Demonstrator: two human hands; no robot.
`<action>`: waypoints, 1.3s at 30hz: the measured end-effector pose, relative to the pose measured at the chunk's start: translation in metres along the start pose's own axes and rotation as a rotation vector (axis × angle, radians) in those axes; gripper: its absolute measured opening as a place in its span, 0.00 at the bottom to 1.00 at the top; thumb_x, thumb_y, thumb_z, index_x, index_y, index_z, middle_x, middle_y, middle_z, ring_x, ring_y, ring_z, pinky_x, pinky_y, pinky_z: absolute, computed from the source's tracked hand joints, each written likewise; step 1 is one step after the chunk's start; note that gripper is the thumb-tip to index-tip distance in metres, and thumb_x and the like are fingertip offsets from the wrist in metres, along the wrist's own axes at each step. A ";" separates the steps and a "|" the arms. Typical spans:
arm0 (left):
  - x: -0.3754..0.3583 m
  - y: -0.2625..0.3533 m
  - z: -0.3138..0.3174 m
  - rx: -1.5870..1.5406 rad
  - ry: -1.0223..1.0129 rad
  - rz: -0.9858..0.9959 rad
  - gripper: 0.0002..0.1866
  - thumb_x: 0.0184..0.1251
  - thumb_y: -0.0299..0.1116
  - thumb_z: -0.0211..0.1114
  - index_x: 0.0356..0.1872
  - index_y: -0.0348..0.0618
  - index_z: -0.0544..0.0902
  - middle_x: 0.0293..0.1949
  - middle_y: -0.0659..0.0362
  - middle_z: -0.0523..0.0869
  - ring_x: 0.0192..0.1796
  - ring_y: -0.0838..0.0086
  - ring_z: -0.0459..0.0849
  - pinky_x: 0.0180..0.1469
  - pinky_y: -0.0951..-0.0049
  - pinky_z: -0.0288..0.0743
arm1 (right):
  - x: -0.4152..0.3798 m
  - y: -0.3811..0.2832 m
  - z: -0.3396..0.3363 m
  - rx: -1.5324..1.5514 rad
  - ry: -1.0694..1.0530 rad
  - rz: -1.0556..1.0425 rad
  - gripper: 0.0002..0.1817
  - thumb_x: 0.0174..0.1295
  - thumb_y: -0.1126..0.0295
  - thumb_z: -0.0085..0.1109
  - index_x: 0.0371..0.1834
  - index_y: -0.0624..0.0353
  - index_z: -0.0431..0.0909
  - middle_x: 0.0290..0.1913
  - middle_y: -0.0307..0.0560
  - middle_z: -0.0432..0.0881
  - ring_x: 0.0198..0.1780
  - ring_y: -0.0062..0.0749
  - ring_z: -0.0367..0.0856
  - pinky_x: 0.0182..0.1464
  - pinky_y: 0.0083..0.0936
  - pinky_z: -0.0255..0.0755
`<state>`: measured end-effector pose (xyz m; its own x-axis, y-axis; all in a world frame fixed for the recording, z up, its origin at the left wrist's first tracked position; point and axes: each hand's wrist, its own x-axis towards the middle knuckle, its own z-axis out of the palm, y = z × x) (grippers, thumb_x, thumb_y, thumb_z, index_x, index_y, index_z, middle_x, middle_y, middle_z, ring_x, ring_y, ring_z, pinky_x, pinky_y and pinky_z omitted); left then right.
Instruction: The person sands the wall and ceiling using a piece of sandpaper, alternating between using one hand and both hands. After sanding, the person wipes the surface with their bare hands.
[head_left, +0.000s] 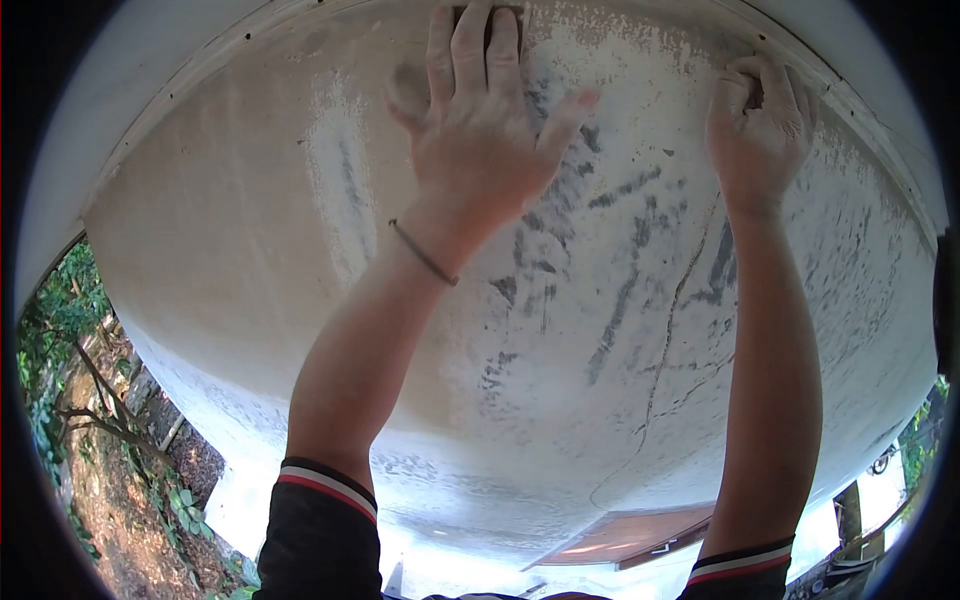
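High up, my left hand [475, 120] lies against a patchy wall [570, 330], fingers forward and thumb out to the right. Under its fingertips shows part of a dark, flat piece that looks like sandpaper [489, 30], pressed to the surface. A thin dark band [425, 255] circles the left wrist. My right hand [762, 125] is curled against the wall near its upper right edge. Its fingers are bent inward, and whatever may be inside them is hidden. Pale dust coats the fingers of both hands.
A long crack [680, 290] runs down the wall between my arms. Dark scuffs and white patches mark the surface. A pale trim strip [850, 100] borders the top. Plants [75, 300] and leaf-covered ground show at left, and a brown door-like panel [625, 535] below.
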<state>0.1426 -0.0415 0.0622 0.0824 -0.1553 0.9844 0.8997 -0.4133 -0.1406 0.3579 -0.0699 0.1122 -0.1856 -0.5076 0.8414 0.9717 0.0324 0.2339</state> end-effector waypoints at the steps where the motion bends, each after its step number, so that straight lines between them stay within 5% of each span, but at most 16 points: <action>1: -0.004 0.000 0.000 0.018 -0.004 0.004 0.40 0.66 0.59 0.50 0.66 0.32 0.61 0.68 0.48 0.61 0.73 0.56 0.52 0.67 0.51 0.41 | -0.001 0.000 0.000 -0.018 -0.023 0.032 0.06 0.51 0.74 0.52 0.25 0.51 0.80 0.23 0.34 0.74 0.32 0.33 0.71 0.42 0.29 0.67; 4: -0.046 0.005 -0.012 0.081 -0.099 0.003 0.41 0.65 0.59 0.50 0.66 0.32 0.61 0.68 0.47 0.61 0.73 0.55 0.52 0.66 0.49 0.40 | -0.001 0.003 0.001 -0.001 -0.007 0.038 0.05 0.51 0.73 0.52 0.24 0.52 0.79 0.24 0.34 0.75 0.33 0.33 0.71 0.43 0.30 0.68; 9: -0.219 0.024 -0.056 0.118 -0.275 -0.040 0.43 0.64 0.63 0.50 0.65 0.31 0.61 0.68 0.43 0.61 0.72 0.47 0.52 0.66 0.47 0.37 | 0.003 0.002 0.005 0.056 0.124 -0.038 0.06 0.45 0.76 0.53 0.19 0.49 0.75 0.20 0.33 0.72 0.28 0.34 0.70 0.37 0.29 0.67; 12: -0.202 0.020 -0.049 0.098 -0.267 -0.059 0.42 0.65 0.62 0.48 0.65 0.31 0.62 0.68 0.44 0.61 0.72 0.49 0.53 0.66 0.47 0.37 | 0.002 -0.002 0.001 0.068 0.081 -0.019 0.05 0.46 0.76 0.53 0.19 0.50 0.75 0.20 0.33 0.72 0.28 0.34 0.70 0.38 0.29 0.66; 18: -0.006 -0.004 0.002 0.051 0.057 0.026 0.38 0.65 0.59 0.52 0.64 0.34 0.65 0.66 0.50 0.64 0.71 0.56 0.55 0.66 0.50 0.43 | 0.002 -0.002 0.003 0.020 0.054 0.006 0.05 0.48 0.74 0.52 0.21 0.50 0.78 0.20 0.33 0.73 0.28 0.33 0.70 0.40 0.30 0.68; 21: -0.021 -0.001 0.000 -0.023 0.007 -0.044 0.42 0.65 0.68 0.39 0.68 0.42 0.64 0.69 0.53 0.64 0.73 0.60 0.55 0.69 0.42 0.30 | 0.001 0.001 0.002 0.015 0.027 0.005 0.05 0.48 0.73 0.53 0.21 0.50 0.78 0.20 0.33 0.74 0.29 0.33 0.71 0.41 0.30 0.68; 26: -0.228 0.039 -0.037 0.077 -0.252 -0.110 0.43 0.62 0.68 0.46 0.67 0.41 0.65 0.69 0.51 0.64 0.75 0.58 0.52 0.69 0.41 0.28 | -0.004 0.016 0.004 -0.028 -0.047 0.055 0.09 0.54 0.65 0.50 0.28 0.48 0.83 0.29 0.34 0.82 0.37 0.34 0.76 0.45 0.30 0.71; 29: -0.215 0.040 -0.034 0.052 -0.217 -0.119 0.44 0.61 0.69 0.46 0.65 0.41 0.68 0.68 0.51 0.66 0.74 0.56 0.53 0.69 0.41 0.29 | -0.001 0.020 0.007 -0.093 -0.066 0.077 0.09 0.55 0.65 0.50 0.29 0.47 0.83 0.31 0.34 0.83 0.38 0.35 0.77 0.45 0.29 0.71; 34: -0.034 0.001 0.001 0.007 0.013 0.010 0.44 0.64 0.69 0.41 0.64 0.35 0.65 0.67 0.43 0.63 0.72 0.52 0.55 0.67 0.47 0.37 | -0.003 0.033 0.011 -0.104 -0.039 -0.013 0.09 0.56 0.64 0.51 0.29 0.45 0.84 0.33 0.33 0.84 0.40 0.35 0.79 0.46 0.29 0.72; 37: -0.015 0.005 -0.013 -0.007 -0.121 -0.006 0.44 0.64 0.61 0.49 0.73 0.42 0.50 0.75 0.51 0.47 0.77 0.59 0.40 0.71 0.42 0.33 | -0.001 0.040 0.010 -0.099 -0.110 0.007 0.10 0.56 0.63 0.50 0.30 0.44 0.84 0.34 0.33 0.84 0.42 0.34 0.79 0.47 0.29 0.72; 39: -0.060 0.005 -0.019 0.092 -0.137 0.037 0.44 0.64 0.67 0.43 0.67 0.37 0.60 0.69 0.46 0.58 0.74 0.54 0.49 0.69 0.45 0.35 | -0.003 0.038 0.011 -0.055 -0.071 0.020 0.10 0.57 0.63 0.50 0.30 0.44 0.84 0.34 0.33 0.84 0.41 0.34 0.79 0.47 0.29 0.72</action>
<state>0.1338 -0.0510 0.0008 0.1685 -0.0423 0.9848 0.9299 -0.3246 -0.1730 0.3939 -0.0579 0.1236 -0.1742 -0.4446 0.8786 0.9815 -0.0062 0.1915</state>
